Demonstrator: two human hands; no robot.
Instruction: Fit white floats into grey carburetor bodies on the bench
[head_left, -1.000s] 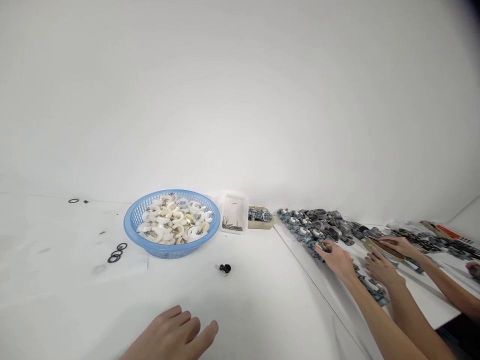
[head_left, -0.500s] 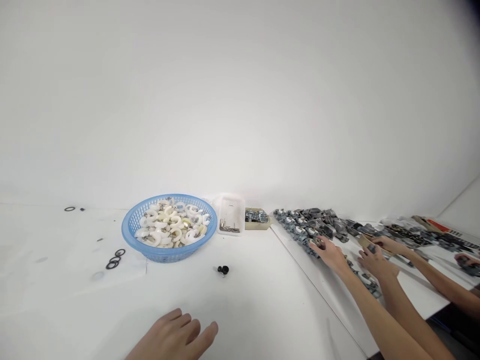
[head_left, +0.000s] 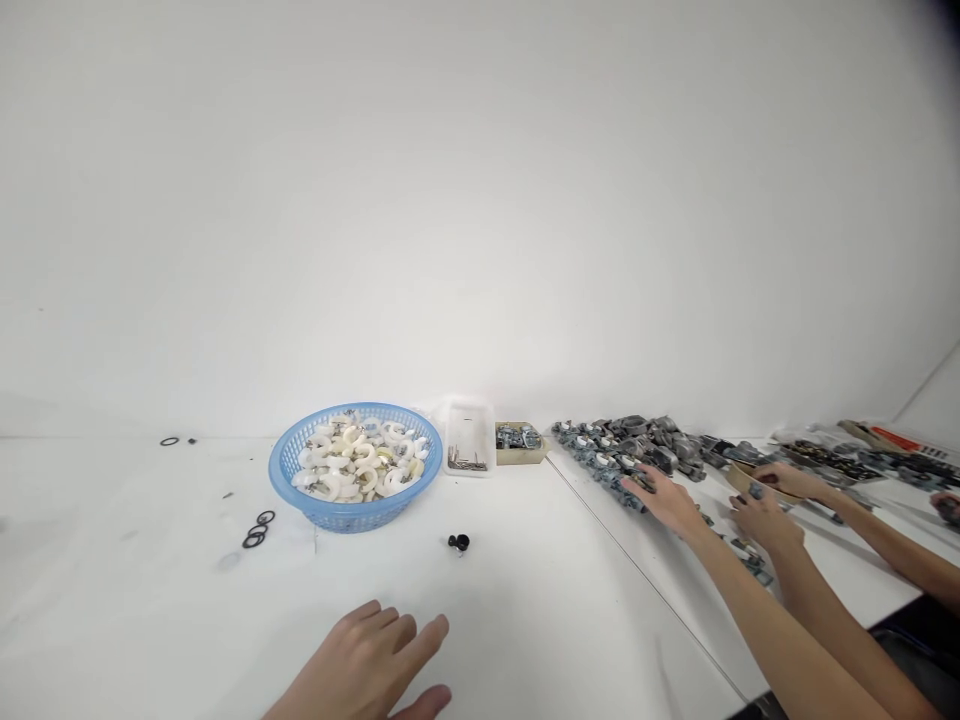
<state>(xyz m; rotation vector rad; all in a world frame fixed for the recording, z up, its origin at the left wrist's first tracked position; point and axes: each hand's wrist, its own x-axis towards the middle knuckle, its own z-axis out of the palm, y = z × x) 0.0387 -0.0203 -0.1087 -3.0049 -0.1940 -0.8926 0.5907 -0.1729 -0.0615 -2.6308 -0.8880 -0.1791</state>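
My left hand comes in at the bottom, palm down above the white table. Its fingers are bent a little, with thumb and forefinger apart, and nothing shows in it. Nearest ahead of it lie small round black parts. Beyond stands a blue plastic basket heaped with curved white plastic pieces that have small metal bits among them. I do not see my right hand.
Beside the basket are a white tray with metal pins and a cream box of metal parts. Black rings lie at left. Right of the seam, a co-worker's hands work by grey metal parts; more people's hands are beyond.
The basket, tray and black parts have shifted slightly right and down in view. My left hand sits a little further right and higher, with its thumb now showing.
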